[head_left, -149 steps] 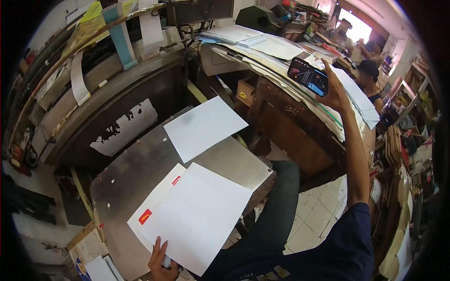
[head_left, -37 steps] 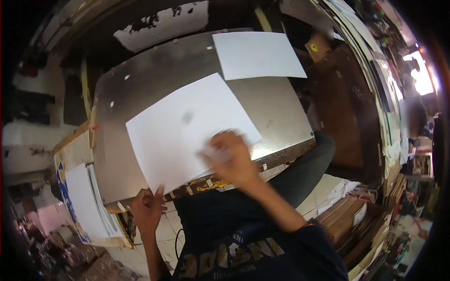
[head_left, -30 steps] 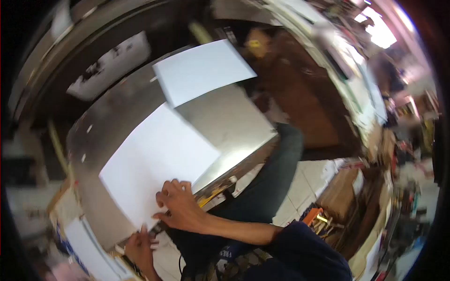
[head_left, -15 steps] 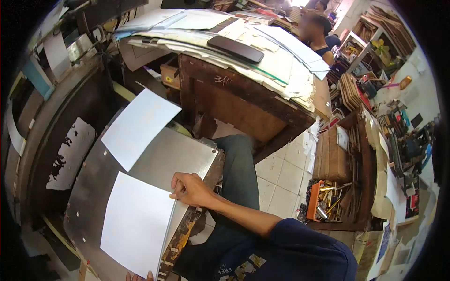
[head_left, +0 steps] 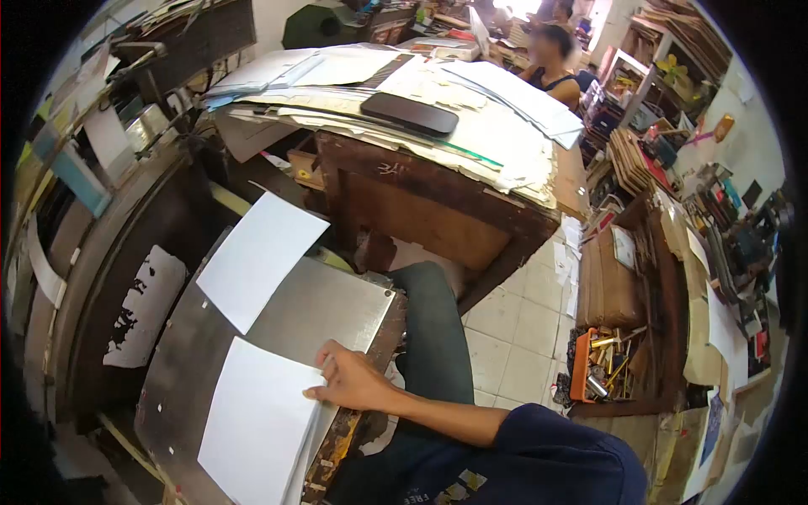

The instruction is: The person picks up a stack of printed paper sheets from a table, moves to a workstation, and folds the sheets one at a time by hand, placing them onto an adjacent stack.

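Note:
White paper lies in the lower left on a grey metal plate. At its upper right corner is my right hand, thumb and fingers pinched on the edge, where one sheet stands slightly off another beneath. A second white sheet rests farther up the plate, its far end over the plate's back edge. My left hand is out of the frame; the near end of the paper runs past the bottom.
A dark phone lies on layered papers atop a wooden desk. An orange box of tools stands at the right on the floor side. Another person sits beyond the desk. My leg is beside the plate.
The phone, held in my right hand earlier, is on the desk. My right hand came to the paper's corner. The red-marked sheet is no longer visible. My left hand has left the view.

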### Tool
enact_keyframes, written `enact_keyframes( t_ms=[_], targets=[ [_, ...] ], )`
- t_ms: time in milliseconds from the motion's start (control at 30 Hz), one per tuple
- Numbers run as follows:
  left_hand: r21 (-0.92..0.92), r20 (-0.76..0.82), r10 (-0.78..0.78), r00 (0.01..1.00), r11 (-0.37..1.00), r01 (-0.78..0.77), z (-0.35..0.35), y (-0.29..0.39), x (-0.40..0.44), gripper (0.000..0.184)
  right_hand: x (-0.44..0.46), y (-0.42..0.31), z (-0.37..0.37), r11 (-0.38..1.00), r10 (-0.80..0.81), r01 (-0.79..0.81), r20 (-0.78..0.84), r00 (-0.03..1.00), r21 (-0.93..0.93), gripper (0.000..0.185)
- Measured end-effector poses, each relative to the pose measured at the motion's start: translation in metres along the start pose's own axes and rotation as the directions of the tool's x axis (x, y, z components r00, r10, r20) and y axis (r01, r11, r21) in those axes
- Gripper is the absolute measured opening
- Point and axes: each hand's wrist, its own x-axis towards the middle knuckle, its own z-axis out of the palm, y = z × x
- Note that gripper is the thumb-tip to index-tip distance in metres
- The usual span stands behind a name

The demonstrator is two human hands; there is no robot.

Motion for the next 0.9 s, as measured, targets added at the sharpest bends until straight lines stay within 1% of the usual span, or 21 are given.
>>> enact_keyframes(
  t_ms=[33,67,100,133,167,200,267,300,333,367,400,433,467,500,533,567,633,700,767,833,900],
  targets=[
    [-0.013,-0.017,0.001,1.0,1.0,-0.001,-0.003,0.0,0.014,0.077,-0.002,0.009,0.005,0.997,0.078,-0.079,0.035,0.996,0.025,0.058],
    [-0.046,0.024,0.013,1.0,0.999,-0.012,-0.002,0.002,0.025,0.078,-0.002,0.017,0.009,0.981,0.145,-0.157,0.11,0.983,0.114,0.063],
    [-0.078,0.065,0.026,0.998,0.997,-0.02,0.0,0.003,0.037,0.082,-0.004,0.018,0.013,0.982,0.134,-0.149,0.131,0.982,0.114,0.063],
    [-0.087,0.045,0.027,0.999,0.996,-0.023,0.001,0.0,0.053,0.082,-0.007,0.017,0.017,0.943,0.218,-0.252,0.171,0.961,0.216,0.063],
    [-0.104,0.093,0.127,0.988,0.988,-0.117,0.002,-0.003,0.071,0.064,-0.008,0.016,0.021,0.882,0.297,-0.354,0.219,0.93,0.309,0.062],
    [-0.125,0.135,0.224,0.965,0.97,-0.207,0.006,-0.006,0.08,0.051,-0.008,0.017,0.022,0.884,0.289,-0.355,0.241,0.926,0.304,0.062],
    [0.102,-0.031,0.31,0.95,0.947,-0.306,0.037,0.003,0.059,0.065,-0.006,0.017,0.027,0.805,0.297,-0.34,0.167,0.94,0.486,0.06],
    [0.169,-0.09,0.437,0.895,0.892,-0.419,0.039,0.001,0.053,0.052,-0.006,0.016,0.033,0.753,0.307,-0.341,0.158,0.938,0.563,0.059],
    [0.234,-0.115,0.568,0.815,0.813,-0.534,0.054,0.014,0.029,0.051,-0.003,0.013,0.032,0.735,0.318,-0.354,0.167,0.933,0.579,0.056],
    [0.184,-0.194,0.621,0.76,0.784,-0.593,0.055,0.006,0.025,0.046,0.0,0.011,0.029,0.717,0.33,-0.372,0.182,0.926,0.589,0.054],
    [0.423,-0.274,0.597,0.754,0.779,-0.463,0.053,0.015,0.005,0.041,-0.001,0.011,0.029,0.679,0.313,-0.385,0.228,0.922,0.625,0.053],
    [0.297,-0.269,0.675,0.688,0.737,-0.607,0.042,0.005,0.005,0.037,-0.001,0.011,0.031,0.637,0.298,-0.405,0.275,0.914,0.656,0.052],
    [0.216,-0.365,0.668,0.649,0.739,-0.639,0.051,0.018,-0.022,0.036,-0.004,0.009,0.038,0.636,0.273,-0.408,0.303,0.913,0.655,0.047],
    [0.299,-0.356,0.749,0.559,0.658,-0.691,0.033,0.012,-0.031,0.039,-0.004,0.008,0.047,0.636,0.247,-0.416,0.339,0.908,0.65,0.043],
    [0.253,-0.465,0.711,0.527,0.677,-0.691,0.016,0.003,-0.041,0.041,-0.005,0.01,0.055,0.64,0.177,-0.425,0.415,0.892,0.64,0.043],
    [0.212,-0.55,0.673,0.495,0.686,-0.696,-0.002,-0.003,-0.053,0.043,-0.007,-0.009,0.063,0.608,0.172,-0.478,0.482,0.859,0.634,0.045],
    [0.326,-0.628,0.701,0.339,0.632,-0.703,-0.04,-0.005,-0.079,0.044,-0.007,-0.027,0.082,0.664,0.118,-0.452,0.513,0.85,0.596,0.046],
    [0.216,-0.748,0.619,0.24,0.569,-0.794,-0.058,0.009,-0.101,0.04,-0.003,-0.03,0.091,0.752,0.002,-0.369,0.557,0.83,0.547,0.048],
    [0.205,-0.83,0.539,0.144,0.534,-0.82,-0.095,-0.006,-0.114,0.04,-0.005,-0.039,0.091,0.817,0.015,-0.338,0.569,0.822,0.467,0.041],
    [0.125,-0.898,0.416,0.145,0.556,-0.821,-0.153,-0.053,-0.115,0.043,-0.004,-0.024,0.085,0.834,0.053,-0.36,0.589,0.806,0.418,0.036],
    [0.118,-0.911,0.388,0.143,0.575,-0.809,-0.203,-0.113,-0.108,0.049,0.003,-0.004,0.073,0.868,0.078,-0.355,0.611,0.788,0.347,0.032]
  ],
)
